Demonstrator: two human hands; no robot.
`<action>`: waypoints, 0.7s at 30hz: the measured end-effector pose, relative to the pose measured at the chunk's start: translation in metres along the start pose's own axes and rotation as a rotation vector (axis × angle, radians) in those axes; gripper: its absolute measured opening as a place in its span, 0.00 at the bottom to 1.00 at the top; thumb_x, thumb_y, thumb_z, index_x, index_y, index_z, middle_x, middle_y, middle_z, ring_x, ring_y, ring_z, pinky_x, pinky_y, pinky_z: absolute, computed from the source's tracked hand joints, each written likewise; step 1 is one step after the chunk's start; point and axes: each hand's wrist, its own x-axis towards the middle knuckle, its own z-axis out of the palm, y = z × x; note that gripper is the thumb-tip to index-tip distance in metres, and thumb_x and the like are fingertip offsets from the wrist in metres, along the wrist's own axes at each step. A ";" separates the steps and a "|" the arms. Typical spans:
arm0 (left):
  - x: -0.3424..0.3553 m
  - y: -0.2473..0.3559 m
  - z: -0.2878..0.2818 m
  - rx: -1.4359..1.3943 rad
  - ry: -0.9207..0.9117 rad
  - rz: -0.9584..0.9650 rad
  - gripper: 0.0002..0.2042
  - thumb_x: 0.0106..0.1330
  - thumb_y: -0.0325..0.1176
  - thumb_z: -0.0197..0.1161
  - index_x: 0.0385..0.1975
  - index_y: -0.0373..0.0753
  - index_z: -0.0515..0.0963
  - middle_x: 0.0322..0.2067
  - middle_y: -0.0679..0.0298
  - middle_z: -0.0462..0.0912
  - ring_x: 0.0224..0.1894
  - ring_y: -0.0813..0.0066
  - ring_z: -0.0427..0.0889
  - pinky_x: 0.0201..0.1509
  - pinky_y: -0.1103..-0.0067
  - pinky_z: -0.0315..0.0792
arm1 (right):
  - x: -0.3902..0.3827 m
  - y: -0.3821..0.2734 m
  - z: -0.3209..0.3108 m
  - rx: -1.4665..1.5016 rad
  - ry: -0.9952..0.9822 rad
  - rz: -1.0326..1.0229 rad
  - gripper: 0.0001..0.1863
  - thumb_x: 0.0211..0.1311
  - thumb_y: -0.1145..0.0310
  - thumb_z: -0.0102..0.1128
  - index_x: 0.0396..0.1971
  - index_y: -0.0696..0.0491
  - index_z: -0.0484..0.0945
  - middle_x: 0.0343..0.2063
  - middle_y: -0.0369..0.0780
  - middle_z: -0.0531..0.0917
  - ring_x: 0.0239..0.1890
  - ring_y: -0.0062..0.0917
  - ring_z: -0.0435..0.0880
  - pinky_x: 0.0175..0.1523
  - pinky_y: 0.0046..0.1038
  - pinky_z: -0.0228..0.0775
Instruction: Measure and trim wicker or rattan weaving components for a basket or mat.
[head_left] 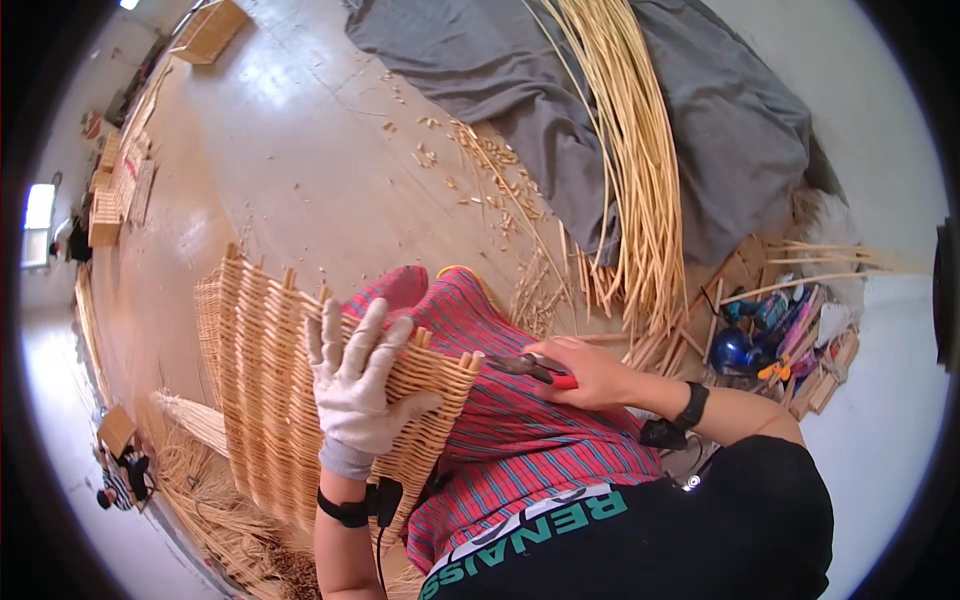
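Observation:
A tan woven wicker basket (268, 400) leans tilted against my lap, short stake ends sticking up along its upper edge. My left hand (358, 385), in a whitish work glove, lies on the basket near its corner with the fingers stretched and spread and the thumb apart. Bare, my right hand (588, 372) is closed around red-handled cutting pliers (522, 366). Their dark metal jaws point left, close to the stake ends at the basket's right edge. My palm and fingers hide most of the handles. A red striped cloth (540, 445) covers my lap under the basket.
A long bundle of peeled canes (635, 160) lies over a grey cloth (740, 120) ahead. Small cane offcuts (500, 175) litter the floor. Tools and a blue round object (738, 350) sit at right. Loose strands (215, 500) lie at left; another basket (208, 32) stands far left.

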 end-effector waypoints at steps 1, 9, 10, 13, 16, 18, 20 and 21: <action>0.000 0.002 -0.001 0.027 -0.011 -0.009 0.41 0.48 0.66 0.73 0.63 0.52 0.80 0.73 0.62 0.67 0.80 0.46 0.50 0.82 0.49 0.44 | 0.005 0.000 0.004 0.021 -0.016 0.000 0.36 0.64 0.47 0.66 0.66 0.52 0.70 0.55 0.49 0.80 0.59 0.44 0.78 0.66 0.43 0.67; 0.001 0.004 0.006 -0.006 0.019 -0.053 0.37 0.48 0.65 0.74 0.58 0.55 0.81 0.75 0.60 0.62 0.80 0.47 0.50 0.82 0.50 0.43 | 0.029 -0.006 0.000 0.039 -0.065 -0.046 0.39 0.64 0.50 0.69 0.72 0.47 0.65 0.55 0.48 0.78 0.58 0.43 0.75 0.66 0.43 0.65; 0.001 0.003 0.006 0.007 0.033 -0.036 0.36 0.49 0.65 0.74 0.57 0.52 0.82 0.74 0.57 0.65 0.79 0.44 0.52 0.81 0.50 0.46 | 0.030 -0.005 0.000 0.048 -0.067 -0.070 0.41 0.63 0.49 0.69 0.73 0.46 0.65 0.55 0.48 0.78 0.59 0.44 0.76 0.66 0.44 0.65; 0.000 0.006 0.005 0.026 0.044 -0.038 0.36 0.50 0.66 0.74 0.56 0.50 0.83 0.72 0.54 0.68 0.78 0.41 0.55 0.80 0.51 0.49 | 0.032 -0.002 -0.003 0.031 -0.106 -0.115 0.42 0.64 0.51 0.69 0.75 0.45 0.63 0.53 0.47 0.78 0.56 0.43 0.76 0.65 0.43 0.65; -0.001 0.007 0.005 0.030 0.045 -0.057 0.35 0.50 0.65 0.74 0.56 0.51 0.84 0.72 0.55 0.68 0.78 0.42 0.56 0.80 0.51 0.49 | 0.035 -0.008 -0.006 0.076 -0.182 -0.095 0.42 0.65 0.50 0.68 0.75 0.46 0.62 0.50 0.46 0.79 0.55 0.40 0.76 0.65 0.42 0.64; -0.001 0.007 0.004 0.029 0.049 -0.062 0.35 0.50 0.65 0.74 0.56 0.51 0.84 0.72 0.55 0.68 0.78 0.42 0.56 0.80 0.51 0.49 | 0.036 -0.006 -0.004 0.109 -0.202 -0.111 0.42 0.65 0.50 0.67 0.75 0.47 0.62 0.50 0.46 0.79 0.55 0.39 0.76 0.66 0.41 0.63; 0.000 0.007 0.004 0.025 0.057 -0.054 0.35 0.50 0.65 0.74 0.56 0.51 0.84 0.72 0.55 0.68 0.77 0.42 0.56 0.81 0.51 0.49 | 0.037 -0.006 -0.003 0.143 -0.223 -0.128 0.42 0.66 0.49 0.67 0.76 0.48 0.62 0.50 0.45 0.79 0.55 0.38 0.76 0.66 0.41 0.62; 0.000 0.008 0.003 0.026 0.056 -0.055 0.35 0.50 0.65 0.74 0.56 0.51 0.84 0.72 0.55 0.68 0.77 0.42 0.56 0.81 0.51 0.49 | 0.037 -0.008 -0.005 0.163 -0.249 -0.122 0.42 0.66 0.49 0.66 0.76 0.48 0.61 0.51 0.45 0.79 0.56 0.38 0.76 0.67 0.41 0.61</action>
